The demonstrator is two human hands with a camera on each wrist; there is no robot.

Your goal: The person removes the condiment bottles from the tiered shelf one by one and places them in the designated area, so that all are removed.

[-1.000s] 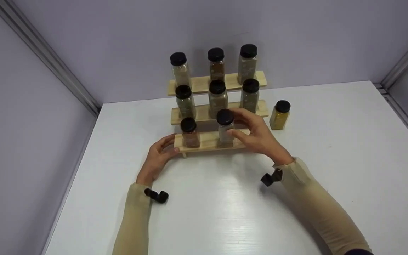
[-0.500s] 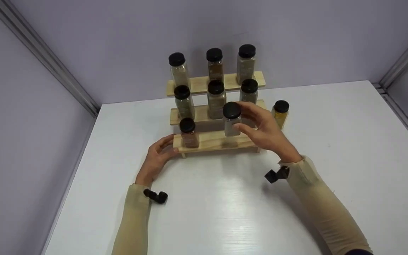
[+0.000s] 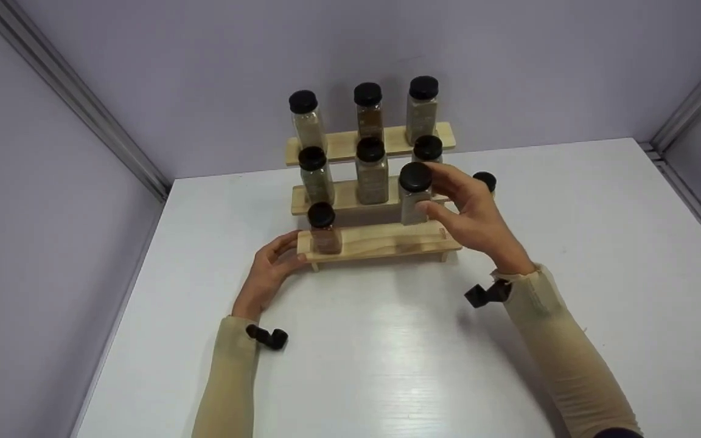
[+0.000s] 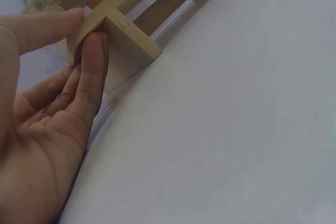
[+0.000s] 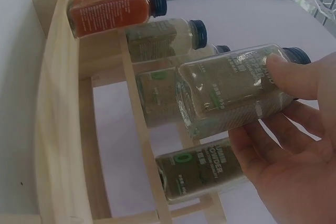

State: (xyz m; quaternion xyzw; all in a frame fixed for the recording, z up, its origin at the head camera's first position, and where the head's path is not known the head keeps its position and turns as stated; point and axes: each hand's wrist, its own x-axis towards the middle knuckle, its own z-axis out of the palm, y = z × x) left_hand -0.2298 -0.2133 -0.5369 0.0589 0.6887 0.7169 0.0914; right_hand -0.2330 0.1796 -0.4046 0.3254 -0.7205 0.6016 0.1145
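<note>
Spice jar [image 3: 413,199], clear glass with a black lid and grey-beige powder inside, is held upright in the head view above the lowest step of a three-tier wooden rack [image 3: 387,238], pinched between the thumb and fingers of the right hand [image 3: 475,219]. The left hand [image 3: 268,274] grips that step's left end, beside a jar of reddish spice [image 3: 326,237] standing on it.

From the left wrist, the thumb lies on top of the board and the fingers come up from below, next to a wooden leg [image 4: 131,45].

From the right wrist, the held jar shows a squarish body, nearly full, with white lettering, mostly too blurred to read, and a small green mark. Its base is clear of the wood; a cumin powder jar [image 5: 195,174] appears just beyond it.
</note>
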